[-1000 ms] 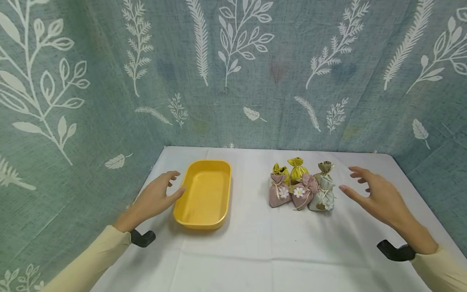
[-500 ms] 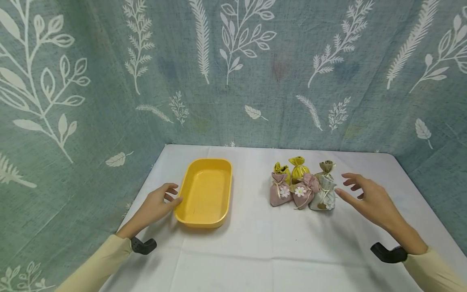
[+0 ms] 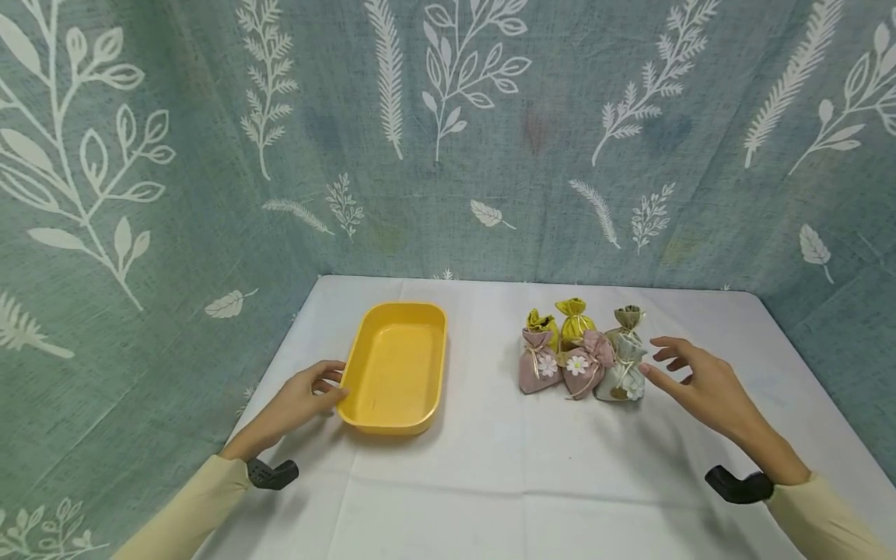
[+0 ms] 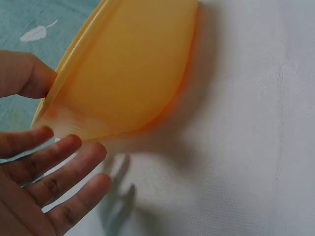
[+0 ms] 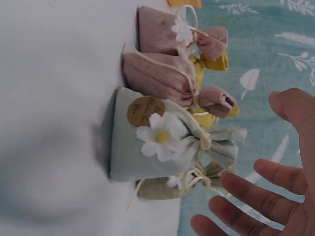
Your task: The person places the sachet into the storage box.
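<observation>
At the table's left stands a yellow tray [image 3: 395, 373] with nothing in it. My left hand [image 3: 297, 404] is at its left side; in the left wrist view the thumb [image 4: 37, 76] lies against the tray's rim, and the other fingers spread loosely below, seemingly off the wall. On the right, several small drawstring pouches stand close together: two pink [image 3: 537, 369], two yellow [image 3: 575, 323], one pale green [image 5: 130, 160] and one olive [image 5: 162, 189]. My right hand [image 3: 710, 397] hovers right of the pale green pouch, fingers apart, holding nothing.
A white cloth [image 3: 490, 482] covers the table, with creases across it. Green leaf-patterned fabric [image 3: 448, 218] hangs along the back and both sides. Bare cloth lies between the tray and the pouches. Black wrist cameras [image 3: 273, 473] sit under both wrists.
The left hand has lowered and come to the tray's left rim. My right hand has shifted left, nearer the pouches. Tray and pouches stay in place.
</observation>
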Demonstrator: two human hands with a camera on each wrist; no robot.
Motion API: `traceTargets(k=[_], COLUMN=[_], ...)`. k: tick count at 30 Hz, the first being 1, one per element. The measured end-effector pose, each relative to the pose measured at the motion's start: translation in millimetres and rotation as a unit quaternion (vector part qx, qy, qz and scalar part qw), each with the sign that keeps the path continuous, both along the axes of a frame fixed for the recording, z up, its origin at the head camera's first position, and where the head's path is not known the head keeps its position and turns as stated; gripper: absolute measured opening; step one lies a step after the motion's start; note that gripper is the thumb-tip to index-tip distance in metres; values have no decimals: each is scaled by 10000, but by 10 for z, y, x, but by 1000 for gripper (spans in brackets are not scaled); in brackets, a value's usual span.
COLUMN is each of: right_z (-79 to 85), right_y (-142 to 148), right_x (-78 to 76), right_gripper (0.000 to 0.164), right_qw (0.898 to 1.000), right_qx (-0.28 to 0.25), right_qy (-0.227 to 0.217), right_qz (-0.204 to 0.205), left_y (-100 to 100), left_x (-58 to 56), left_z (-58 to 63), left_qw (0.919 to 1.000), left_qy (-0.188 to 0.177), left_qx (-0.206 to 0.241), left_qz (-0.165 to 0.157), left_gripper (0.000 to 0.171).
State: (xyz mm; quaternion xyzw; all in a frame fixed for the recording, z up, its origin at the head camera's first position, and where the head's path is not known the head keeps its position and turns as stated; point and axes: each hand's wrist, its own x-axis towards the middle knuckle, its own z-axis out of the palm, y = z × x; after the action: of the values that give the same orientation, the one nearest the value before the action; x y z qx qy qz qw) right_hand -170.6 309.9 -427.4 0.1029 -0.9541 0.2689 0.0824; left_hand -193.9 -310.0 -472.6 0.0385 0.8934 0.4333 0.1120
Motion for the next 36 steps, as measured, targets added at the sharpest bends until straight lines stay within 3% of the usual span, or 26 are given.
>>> traceTargets(k=[13, 23, 28, 36], right_z=[-144, -294, -348, -353], right_y=[21, 16, -16, -57], right_x=[-98, -246, -298, -329], right_gripper=[60, 67, 61, 52], right_qw=[9999, 9994, 9981, 9974], right_qx=[-94, -101, -65, -189], right_qy=[-82, -318, -612, -689], right_qz=[-19, 0, -19, -81], left_y=[-26, -35, -37, -48], left_x=[32, 36, 31, 30], left_z=[-1, -28, -39, -59], left_qw=[9959, 9961, 9961, 9951], left_qy=[-388, -395, -367, -376], left_qx=[781, 763, 761, 874], left_qz=[-227, -208, -242, -280], left_gripper=[68, 69, 67, 69])
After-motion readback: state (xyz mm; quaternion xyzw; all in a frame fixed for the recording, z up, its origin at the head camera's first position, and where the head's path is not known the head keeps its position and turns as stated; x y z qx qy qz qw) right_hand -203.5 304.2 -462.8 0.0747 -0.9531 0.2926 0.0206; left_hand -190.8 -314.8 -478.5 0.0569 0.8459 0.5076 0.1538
